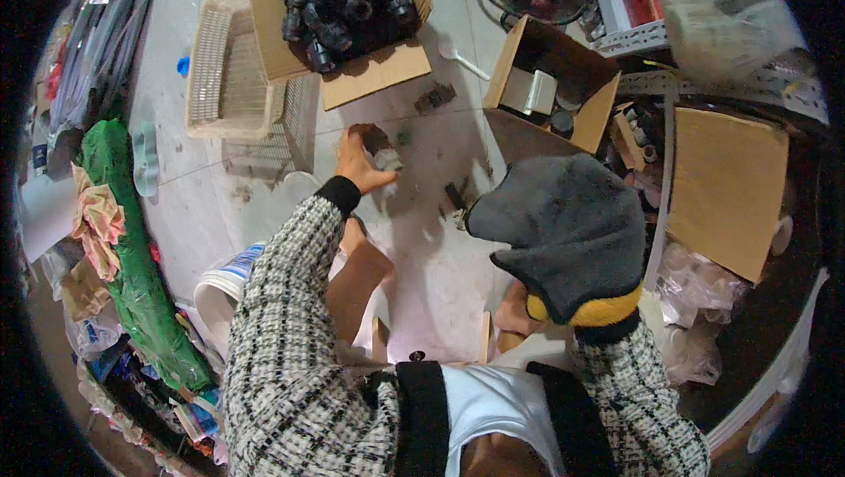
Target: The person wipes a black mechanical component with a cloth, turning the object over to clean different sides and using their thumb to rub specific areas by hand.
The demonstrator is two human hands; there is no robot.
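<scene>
My left hand is held over the tiled floor, thumb and fingers spread apart. A small pale crumpled piece shows in the gap between them, by a dark brown patch; whether the hand touches either is unclear. Dark grey fabric shaped like a mitt, with a yellow cuff, covers my right hand, so its fingers are hidden. Just left of the mitt a short dark object rests on the floor. My bare feet show below the hands.
Ahead stands a cardboard box heaped with black plastic parts, against a beige plastic basket. A white spoon and an open carton are right. Leftward are a white bucket and a green-wrapped roll.
</scene>
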